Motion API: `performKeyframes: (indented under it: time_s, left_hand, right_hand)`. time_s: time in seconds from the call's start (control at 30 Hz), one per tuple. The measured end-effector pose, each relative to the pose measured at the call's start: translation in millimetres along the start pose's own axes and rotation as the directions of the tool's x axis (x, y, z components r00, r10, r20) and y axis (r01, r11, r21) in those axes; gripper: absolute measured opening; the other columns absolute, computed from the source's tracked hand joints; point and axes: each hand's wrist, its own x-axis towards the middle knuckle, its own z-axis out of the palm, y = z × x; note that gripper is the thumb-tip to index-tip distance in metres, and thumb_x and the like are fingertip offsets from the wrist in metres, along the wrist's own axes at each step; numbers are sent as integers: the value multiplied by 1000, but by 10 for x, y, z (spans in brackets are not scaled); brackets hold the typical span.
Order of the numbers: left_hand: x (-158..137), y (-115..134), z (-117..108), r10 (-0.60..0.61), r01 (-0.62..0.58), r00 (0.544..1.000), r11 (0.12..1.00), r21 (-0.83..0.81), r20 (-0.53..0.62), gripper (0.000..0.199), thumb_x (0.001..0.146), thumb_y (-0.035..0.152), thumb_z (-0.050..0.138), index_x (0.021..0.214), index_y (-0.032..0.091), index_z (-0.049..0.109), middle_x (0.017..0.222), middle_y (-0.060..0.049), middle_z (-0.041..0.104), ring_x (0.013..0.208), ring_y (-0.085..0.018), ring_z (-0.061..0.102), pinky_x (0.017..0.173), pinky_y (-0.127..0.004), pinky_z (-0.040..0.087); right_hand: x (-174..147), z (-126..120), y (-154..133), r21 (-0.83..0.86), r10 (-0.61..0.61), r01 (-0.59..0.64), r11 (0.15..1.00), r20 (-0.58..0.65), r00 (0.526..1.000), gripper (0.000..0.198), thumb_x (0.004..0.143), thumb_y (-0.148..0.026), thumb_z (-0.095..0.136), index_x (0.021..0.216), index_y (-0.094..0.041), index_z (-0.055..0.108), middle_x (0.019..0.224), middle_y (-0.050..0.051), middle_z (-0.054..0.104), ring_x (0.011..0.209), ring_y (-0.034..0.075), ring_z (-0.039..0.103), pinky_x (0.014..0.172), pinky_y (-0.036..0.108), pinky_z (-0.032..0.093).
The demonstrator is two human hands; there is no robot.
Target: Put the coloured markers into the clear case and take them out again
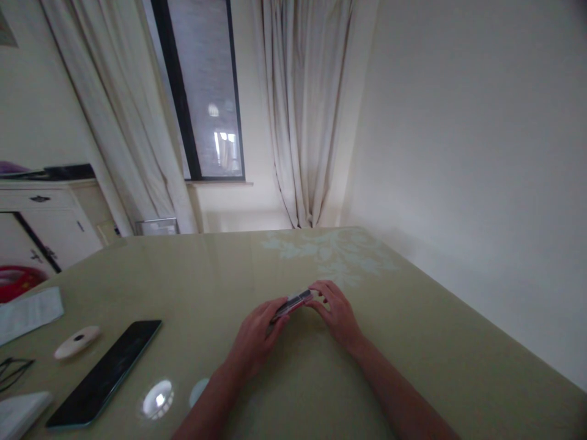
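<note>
A small flat, box-like object (297,300), dark on top with a pinkish edge, is held between both hands just above the table (220,275). Its exact kind is not clear. My left hand (261,333) grips the left end, thumb along the near side and fingers over the far side. At the right end, my right hand (337,311) pinches it between thumb and fingertips. The object is tilted, its right end farther from me. Fingers cover both ends of it.
To the left lie a black phone-like slab (107,373), an oval white device (77,342), papers (30,313), a thin black item (13,370) and a white box (22,412). A round shiny spot (158,399) shows near my left forearm. A wall (481,183) borders the table's right side.
</note>
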Motion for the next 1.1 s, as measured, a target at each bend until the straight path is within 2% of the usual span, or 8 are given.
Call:
performKeyframes:
  time_s: [0.17, 0.3, 0.43, 0.57, 0.73, 0.83, 0.93, 1.1]
  left_hand:
    - [10, -48, 16, -28, 31, 998, 997, -68, 48, 36, 104, 38, 46, 135, 27, 62, 128, -7, 73, 115, -21, 70, 101, -38, 56]
    - [8, -42, 3, -33, 38, 998, 995, -91, 49, 37, 103, 39, 47, 134, 27, 63, 129, -6, 73, 116, -21, 70, 102, -38, 56]
    - [37, 119, 3, -147, 147, 989, 974, -169, 15, 37, 102, 42, 49, 128, 24, 67, 124, -8, 75, 110, -23, 72, 99, -39, 57]
    - [76, 237, 14, -342, 324, 939, 873, -365, 15, 41, 98, 50, 54, 122, 21, 69, 117, -9, 77, 103, -25, 74, 92, -39, 59]
    - [79, -34, -7, -527, 470, 849, 782, -410, -31, 52, 102, 51, 39, 138, 17, 57, 105, -9, 78, 87, -23, 75, 78, -38, 60]
    - [51, -172, -9, -469, 453, 883, 867, -208, -33, 42, 100, 41, 41, 120, 17, 68, 104, -10, 76, 94, -24, 73, 86, -42, 57]
    - [-1, -70, 45, -320, 322, 946, 946, -43, 39, 30, 95, 39, 53, 96, 19, 75, 112, -11, 72, 108, -27, 68, 98, -46, 52]
    - [-116, 380, 226, -128, 121, 975, 992, 47, 183, 29, 85, 46, 72, 105, 25, 75, 140, -12, 62, 128, -34, 57, 108, -55, 47]
  right_hand:
    - [40, -42, 81, -93, -179, 179, 979, 11, 984, 27, 103, -45, 54, 114, -26, 68, 109, 9, 74, 106, 25, 66, 94, 39, 54]
    - [72, -29, 62, -48, -151, 150, 988, -25, 988, 30, 105, -44, 49, 101, -23, 71, 96, 8, 74, 94, 23, 67, 87, 36, 54]
    - [39, 38, -55, 86, 126, -125, 988, -11, 992, 36, 99, -52, 57, 115, -22, 68, 112, 10, 72, 80, 20, 68, 77, 34, 56]
    - [-18, 133, -130, 253, 369, -369, 894, 51, 928, 61, 93, -57, 61, 143, -22, 52, 133, 15, 63, 83, 21, 70, 70, 33, 58]
    - [-37, 151, 133, 262, 546, -548, 795, 84, 833, 59, 89, -38, 62, 144, -21, 46, 128, 15, 65, 78, 19, 70, 71, 35, 58]
    - [-40, 26, 405, 167, 570, -579, 798, 103, 815, 52, 85, -23, 58, 136, -19, 52, 114, 12, 71, 76, 19, 70, 75, 37, 58]
    - [-39, -183, 606, -24, 526, -526, 850, -9, 851, 37, 82, -22, 61, 119, -19, 64, 108, 13, 74, 93, 27, 70, 88, 45, 55]
    - [-2, -314, 482, -259, 336, -349, 901, -92, 937, 29, 88, -16, 52, 109, -19, 71, 109, 14, 73, 105, 30, 65, 100, 48, 47]
